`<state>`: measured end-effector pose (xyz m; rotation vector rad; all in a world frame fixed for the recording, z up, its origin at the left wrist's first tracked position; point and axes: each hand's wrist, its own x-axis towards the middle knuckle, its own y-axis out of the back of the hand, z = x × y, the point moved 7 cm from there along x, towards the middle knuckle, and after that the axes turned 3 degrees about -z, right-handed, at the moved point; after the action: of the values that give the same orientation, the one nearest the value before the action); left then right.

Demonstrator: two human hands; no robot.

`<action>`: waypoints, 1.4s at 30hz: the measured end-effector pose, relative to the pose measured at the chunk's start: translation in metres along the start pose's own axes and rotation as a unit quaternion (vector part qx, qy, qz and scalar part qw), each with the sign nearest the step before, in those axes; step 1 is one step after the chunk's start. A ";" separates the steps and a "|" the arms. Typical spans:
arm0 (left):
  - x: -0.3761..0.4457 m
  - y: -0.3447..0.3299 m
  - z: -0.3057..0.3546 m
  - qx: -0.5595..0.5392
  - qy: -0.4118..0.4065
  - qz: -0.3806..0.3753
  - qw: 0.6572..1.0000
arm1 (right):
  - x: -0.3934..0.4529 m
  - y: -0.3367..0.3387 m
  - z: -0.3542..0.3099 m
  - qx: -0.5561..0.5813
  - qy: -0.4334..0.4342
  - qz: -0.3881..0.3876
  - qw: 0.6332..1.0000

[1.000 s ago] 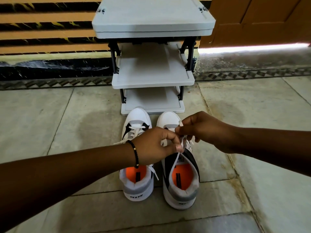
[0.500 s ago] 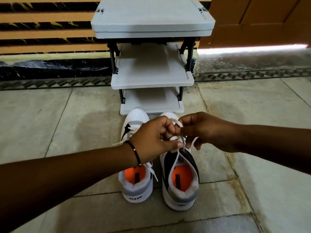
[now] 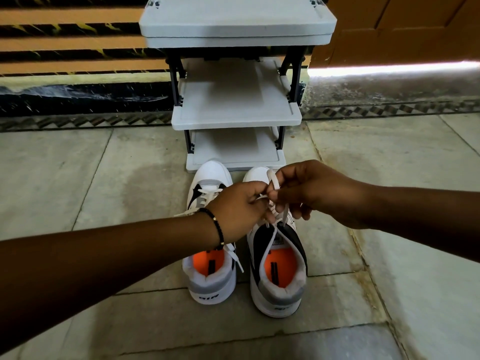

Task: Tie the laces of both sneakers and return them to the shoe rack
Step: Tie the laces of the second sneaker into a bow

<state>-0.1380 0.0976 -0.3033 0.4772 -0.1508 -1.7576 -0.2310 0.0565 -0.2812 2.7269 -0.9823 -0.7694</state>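
Two white, grey and black sneakers with orange insoles stand side by side on the floor, toes toward the rack. Over the right sneaker (image 3: 279,281) my left hand (image 3: 239,209) and my right hand (image 3: 311,190) both pinch its white lace (image 3: 272,181), which forms a loop above my right fingers. More lace trails down to the shoe's eyelets. The left sneaker (image 3: 211,281) sits partly under my left wrist, its laces lying loose across the tongue and side. Just behind the shoes stands the grey three-tier shoe rack (image 3: 236,118), its shelves bare.
The floor is large stone tiles (image 3: 389,165). A striped orange and black wall (image 3: 78,48) runs behind the rack, with a dark patterned strip at its foot. A brown door (image 3: 402,27) is at the back right, light showing under it.
My hands have shifted slightly up and right while working the right sneaker's lace. A loop now stands above my right fingers. The sneakers have stayed in place.
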 end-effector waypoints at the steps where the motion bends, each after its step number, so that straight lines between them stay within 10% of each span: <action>1: 0.001 0.001 -0.001 -0.016 0.000 0.001 1.000 | 0.000 0.001 0.000 0.002 -0.002 0.000 1.000; 8: -0.002 0.013 0.010 0.147 -0.062 0.045 0.986 | 0.002 0.004 0.002 0.027 -0.004 0.000 1.000; 16: 0.000 0.047 0.013 0.560 -0.060 0.083 0.822 | 0.001 0.007 0.004 0.030 0.002 0.002 1.000; 25: -0.002 0.071 -0.012 0.566 0.100 0.093 0.813 | -0.002 0.003 0.002 0.024 0.015 -0.012 1.000; 33: 0.003 0.013 0.018 0.273 -0.076 -0.024 0.959 | -0.005 0.002 0.000 0.026 0.040 -0.023 0.999; 42: 0.006 0.026 0.033 0.411 -0.146 -0.051 0.898 | -0.005 0.013 0.000 0.038 0.034 0.025 0.998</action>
<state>-0.1282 0.0799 -0.2657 0.8256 -1.1324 -1.8045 -0.2416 0.0497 -0.2755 2.7599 -1.0835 -0.6400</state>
